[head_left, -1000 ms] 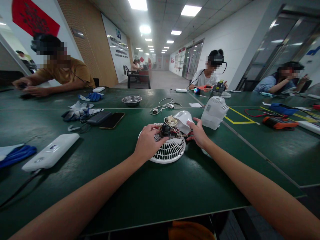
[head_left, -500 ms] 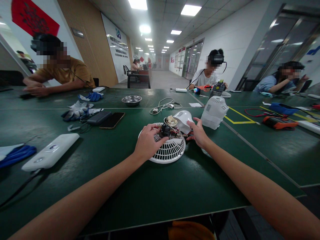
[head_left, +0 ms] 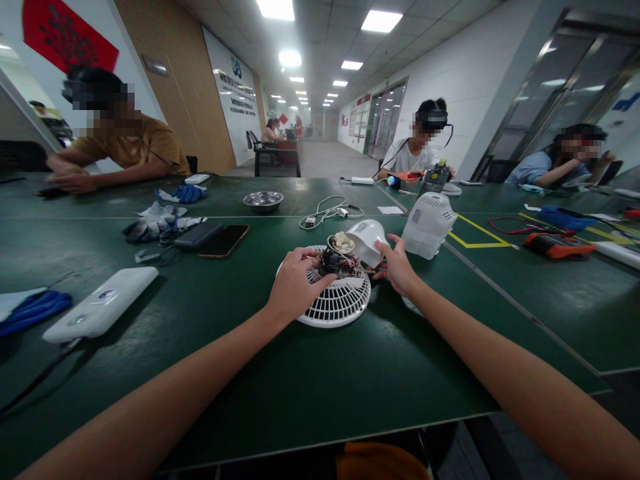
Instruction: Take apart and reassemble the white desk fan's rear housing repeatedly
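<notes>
A white round fan grille [head_left: 333,308] lies on the green table, with a dark fan motor [head_left: 331,260] and thin wires above it. My left hand [head_left: 296,283] curls around the motor's left side, its thumb in front and fingers behind. Behind the motor sits a small round part with a pale lump [head_left: 343,241]. With thumb and fingers, my right hand [head_left: 395,265] grips a white curved plastic housing [head_left: 369,240] at its right edge, tilted beside the motor. The lower fingers of that hand are partly hidden near the wires.
A translucent white plastic container [head_left: 429,225] stands right of my right hand. Behind the grille are a coiled white cable [head_left: 330,212] and a metal bowl [head_left: 263,201]. Leftward lie a phone [head_left: 224,241], gloves [head_left: 156,223] and a white power bank [head_left: 103,303]. Co-workers sit across the table.
Almost nothing differs. The white housing has tilted very slightly in my right hand, while my left hand stays on the motor.
</notes>
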Available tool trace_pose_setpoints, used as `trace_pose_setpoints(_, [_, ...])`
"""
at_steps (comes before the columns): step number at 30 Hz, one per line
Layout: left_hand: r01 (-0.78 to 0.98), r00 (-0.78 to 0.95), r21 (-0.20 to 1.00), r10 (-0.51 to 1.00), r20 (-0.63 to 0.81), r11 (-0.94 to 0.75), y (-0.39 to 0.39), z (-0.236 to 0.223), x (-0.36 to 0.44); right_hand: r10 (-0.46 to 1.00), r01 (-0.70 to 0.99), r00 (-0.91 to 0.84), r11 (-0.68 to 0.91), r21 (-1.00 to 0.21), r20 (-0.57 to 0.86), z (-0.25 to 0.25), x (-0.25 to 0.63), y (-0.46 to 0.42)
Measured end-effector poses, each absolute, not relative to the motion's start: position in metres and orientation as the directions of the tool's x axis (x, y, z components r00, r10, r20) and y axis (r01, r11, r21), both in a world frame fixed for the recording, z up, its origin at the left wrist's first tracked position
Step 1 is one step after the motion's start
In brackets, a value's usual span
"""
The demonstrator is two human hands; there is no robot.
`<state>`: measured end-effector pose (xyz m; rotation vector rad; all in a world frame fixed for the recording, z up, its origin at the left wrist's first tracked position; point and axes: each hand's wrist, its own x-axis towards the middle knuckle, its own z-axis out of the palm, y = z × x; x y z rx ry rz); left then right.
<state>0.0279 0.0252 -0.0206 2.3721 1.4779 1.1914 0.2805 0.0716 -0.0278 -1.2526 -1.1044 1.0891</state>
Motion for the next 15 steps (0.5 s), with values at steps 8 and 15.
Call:
trace_pose_setpoints(8, [0.721, 0.216, 0.468, 0.807, 0.549, -0.512, 0.026, -0.020, 0.027, 0.984, -0.048, 0.142, 0.116, -0.992, 0.108, -0.028, 0.281, 0.073])
trace_pose_setpoints(15, [0.730, 0.215, 0.455, 0.802, 0.557, -0.511, 0.029, -0.019, 0.023, 0.927, 0.021, 0.126, 0.354, -0.935, 0.354, -0.012, 0.269, 0.051])
